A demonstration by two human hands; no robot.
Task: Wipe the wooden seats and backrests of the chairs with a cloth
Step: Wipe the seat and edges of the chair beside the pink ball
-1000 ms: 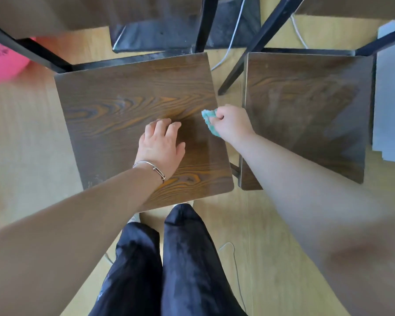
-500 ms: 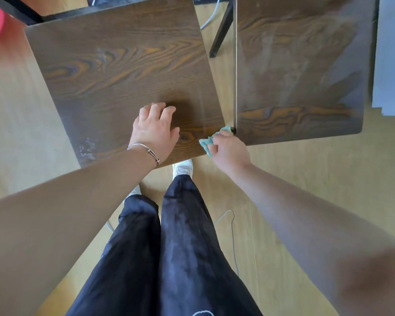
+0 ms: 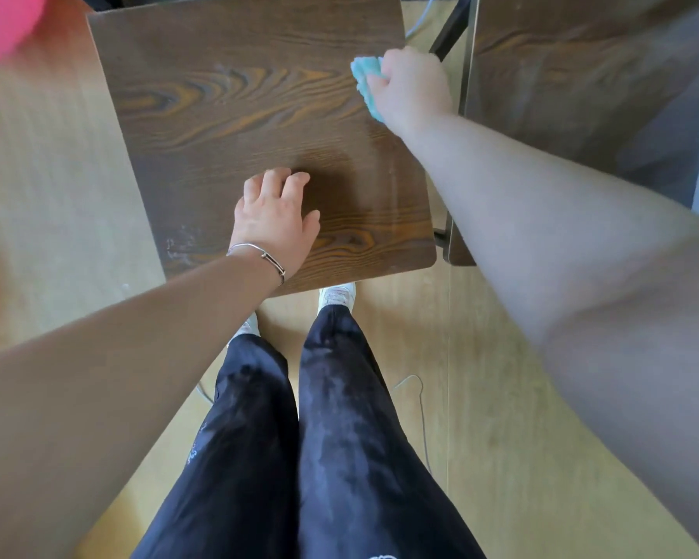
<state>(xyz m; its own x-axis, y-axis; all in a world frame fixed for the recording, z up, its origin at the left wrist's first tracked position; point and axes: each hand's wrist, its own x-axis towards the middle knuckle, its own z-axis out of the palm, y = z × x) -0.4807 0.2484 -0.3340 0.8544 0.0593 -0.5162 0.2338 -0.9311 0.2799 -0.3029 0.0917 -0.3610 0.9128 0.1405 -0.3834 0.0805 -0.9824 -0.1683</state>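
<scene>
A dark wooden chair seat (image 3: pixel 227 115) with orange grain fills the upper middle of the head view. My left hand (image 3: pixel 273 219) rests on its near part, fingers slightly bent, holding nothing. My right hand (image 3: pixel 410 88) grips a crumpled turquoise cloth (image 3: pixel 366 80) and presses it on the seat close to the far right edge. A second wooden chair seat (image 3: pixel 582 86) stands right beside the first, mostly behind my right forearm.
A black metal chair leg (image 3: pixel 446 32) shows in the gap between the seats. A pink object (image 3: pixel 1 22) is at the top left. My legs in dark trousers (image 3: pixel 319 437) stand on light wooden floor (image 3: pixel 49 187), with a thin cable (image 3: pixel 422 417) beside them.
My right hand with the cloth has moved from the seat's near right corner up along the right edge toward the far side. My left hand has stayed in place on the seat.
</scene>
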